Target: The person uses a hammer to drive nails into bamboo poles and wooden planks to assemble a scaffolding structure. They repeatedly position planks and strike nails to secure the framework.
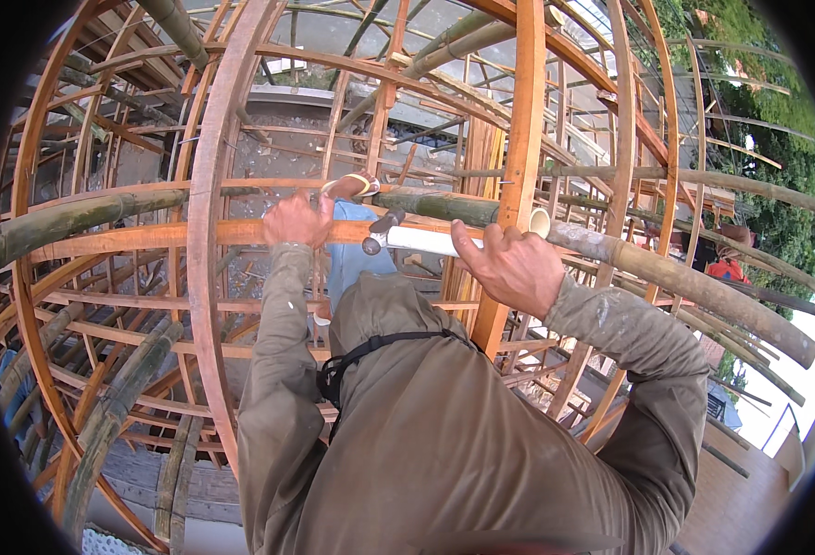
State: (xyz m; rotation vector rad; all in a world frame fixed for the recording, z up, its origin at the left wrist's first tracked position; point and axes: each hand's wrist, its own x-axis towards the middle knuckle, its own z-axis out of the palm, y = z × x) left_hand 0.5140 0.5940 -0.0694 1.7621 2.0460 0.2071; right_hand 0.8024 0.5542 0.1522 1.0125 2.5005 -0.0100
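My right hand [517,268] is closed around the white handle [423,241] of a hammer. Its dark metal head [384,229] points left, above my blue-trousered leg. My left hand [296,220] is closed on an orange-brown wooden beam [232,231] running sideways in front of me; its fingertips are partly hidden. Close by the right knuckles is a pale hollow round end [539,222]; whether it belongs to the handle or a pole I cannot tell. An upright wooden post [521,120] passes behind that hand.
Wooden battens and bamboo poles surround me; one thick pole [685,277] extends right. A curved-looking timber [213,185] stands left of my left arm. My sandalled foot [357,185] is ahead, high above grey ground [278,139]. A person in red [727,268] is at the far right.
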